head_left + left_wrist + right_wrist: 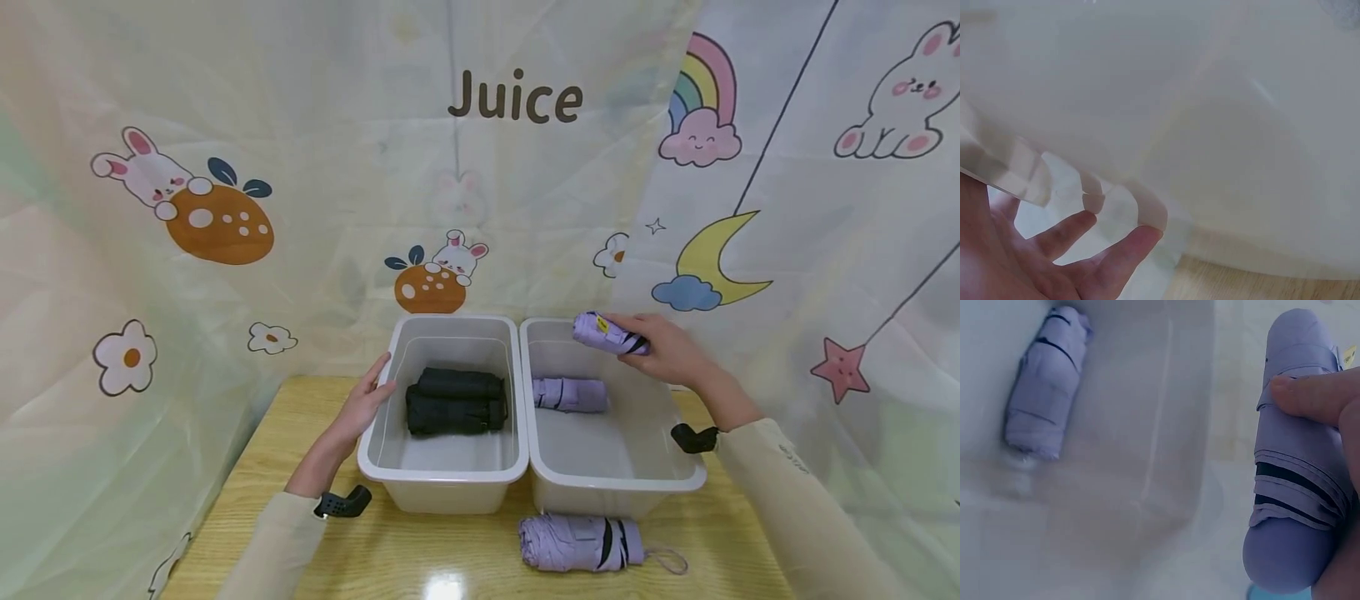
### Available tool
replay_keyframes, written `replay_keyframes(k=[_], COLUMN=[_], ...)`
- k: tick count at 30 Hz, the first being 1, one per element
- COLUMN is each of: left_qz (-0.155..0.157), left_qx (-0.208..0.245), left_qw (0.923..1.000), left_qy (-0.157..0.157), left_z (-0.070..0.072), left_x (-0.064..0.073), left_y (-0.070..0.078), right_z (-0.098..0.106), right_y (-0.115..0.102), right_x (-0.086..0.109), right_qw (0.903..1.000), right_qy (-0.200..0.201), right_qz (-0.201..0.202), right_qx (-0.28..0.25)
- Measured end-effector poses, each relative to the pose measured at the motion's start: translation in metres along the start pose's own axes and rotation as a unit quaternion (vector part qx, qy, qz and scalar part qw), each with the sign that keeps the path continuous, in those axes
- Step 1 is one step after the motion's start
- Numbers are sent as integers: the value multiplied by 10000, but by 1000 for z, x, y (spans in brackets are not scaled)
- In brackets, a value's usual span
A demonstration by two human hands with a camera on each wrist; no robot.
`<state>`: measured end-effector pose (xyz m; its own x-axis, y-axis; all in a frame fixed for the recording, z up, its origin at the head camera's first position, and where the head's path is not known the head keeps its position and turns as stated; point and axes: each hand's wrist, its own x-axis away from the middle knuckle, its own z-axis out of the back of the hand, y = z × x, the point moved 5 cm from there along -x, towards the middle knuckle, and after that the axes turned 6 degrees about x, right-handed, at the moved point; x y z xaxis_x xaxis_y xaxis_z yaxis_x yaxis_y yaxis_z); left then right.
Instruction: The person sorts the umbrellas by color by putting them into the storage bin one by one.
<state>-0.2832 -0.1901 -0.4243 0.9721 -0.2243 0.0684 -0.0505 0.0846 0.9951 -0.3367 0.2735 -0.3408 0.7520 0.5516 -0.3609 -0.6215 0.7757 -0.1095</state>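
Note:
My right hand grips a folded lilac umbrella over the back rim of the right bin. In the right wrist view, the thumb lies across this umbrella, with black stripes near its rounded end. Another lilac umbrella lies on that bin's floor by its left wall. My left hand rests at the left rim of the left bin, with its fingers nearly straight; the left wrist view has fingertips touching the outer wall. Two folded black umbrellas lie side by side inside.
A third lilac umbrella with a wrist loop lies on the wooden table in front of the right bin. Both bins stand side by side, their rims close together. A printed cloth hangs behind them and along the sides.

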Motion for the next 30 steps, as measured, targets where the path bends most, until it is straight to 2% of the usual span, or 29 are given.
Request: replay_keyframes(k=[5, 11, 16, 25, 30], left_qz=[-41, -145, -165, -137, -177], left_qx=[137, -4, 12, -76, -81], left_qw=[9999, 9999, 9998, 9998, 9996], left_qy=[-43, 20, 75, 97, 202], left_z=[4, 6, 5, 6, 7], left_x=[-10, -19, -19, -17, -16], left_y=[-14, -29, -29, -29, -28], right_z=[-21, -42, -58, -80, -90], right_y=[-1, -2, -2, -1, 0], right_x=[-12, -21, -27, -36, -42], right_qw=[9996, 9995, 9994, 9961, 9958], right_qy=[-102, -105, -270, -488, -774], right_qz=[151, 299, 157, 342, 176], right_qx=[-211, 70, 166, 648, 450])
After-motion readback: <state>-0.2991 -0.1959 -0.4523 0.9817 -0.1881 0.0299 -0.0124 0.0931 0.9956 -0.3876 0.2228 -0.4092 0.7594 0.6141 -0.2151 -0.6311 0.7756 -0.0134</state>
